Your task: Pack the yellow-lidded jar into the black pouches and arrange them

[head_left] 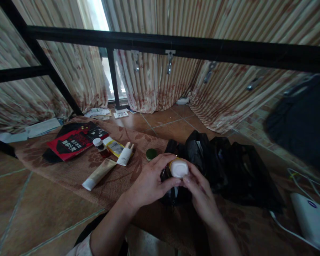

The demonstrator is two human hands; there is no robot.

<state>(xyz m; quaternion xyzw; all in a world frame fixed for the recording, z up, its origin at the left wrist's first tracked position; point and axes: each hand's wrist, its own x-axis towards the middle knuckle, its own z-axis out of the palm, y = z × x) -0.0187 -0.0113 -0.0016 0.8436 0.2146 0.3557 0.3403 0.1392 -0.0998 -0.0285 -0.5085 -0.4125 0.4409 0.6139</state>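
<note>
A small yellow container with a white cap (179, 168) is held between both hands above a black bag, its cap turned up toward me. My left hand (156, 177) wraps round its left side, thumb near the front edge of the cap. On the other side, the fingers of my right hand (199, 185) grip it. The container's lower body is hidden by my hands. Directly under and behind them lies the black bag (226, 167), soft and crumpled. A round dark green lid or tin (151, 154) sits just left of my fingers.
On the brown patterned cloth (130, 179) lie a cream tube (99, 174), a white bottle (124, 156), a brown bottle with white cap (101, 147), a yellow packet (114, 146) and a red packet (69, 144). A white power bank (310, 218) with a cable is at right. A black rail (154, 42) with clips crosses above.
</note>
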